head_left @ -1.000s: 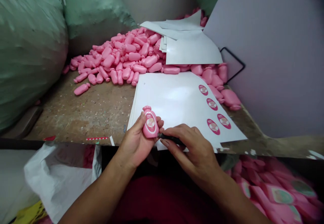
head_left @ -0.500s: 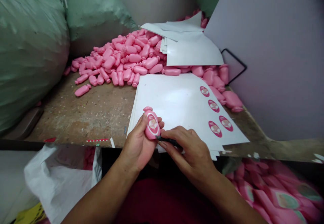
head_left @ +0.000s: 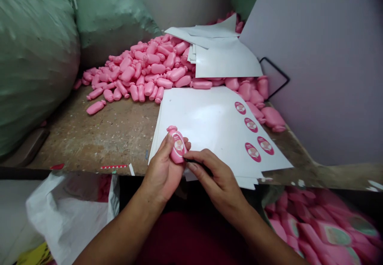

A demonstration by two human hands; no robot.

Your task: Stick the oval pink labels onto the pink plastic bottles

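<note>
My left hand [head_left: 163, 167] is wrapped round a small pink bottle [head_left: 176, 155], which is held upright with its cap up. An oval label [head_left: 179, 143] with a white rim lies on the bottle's front. Between the fingers and thumb of my right hand [head_left: 220, 177] is a thin dark tool [head_left: 199, 162], its kind not clear. The tool's tip meets the lower right part of the bottle at the label's edge. Under and beyond both hands lies a white sticker sheet [head_left: 197, 121], with several oval labels [head_left: 252, 152] on its right side.
Pink bottles [head_left: 140, 67] are heaped along the back, partly under white sheets [head_left: 227, 59]. Green sacks [head_left: 32, 57] stand at the left and back. A pale panel [head_left: 323, 77] rises at the right. Below the table edge are a white bag [head_left: 68, 217] and larger pink bottles [head_left: 317, 225].
The tool's tip has moved from the bottle's base up to the label's lower right edge. My left hand still holds the bottle in nearly the same place.
</note>
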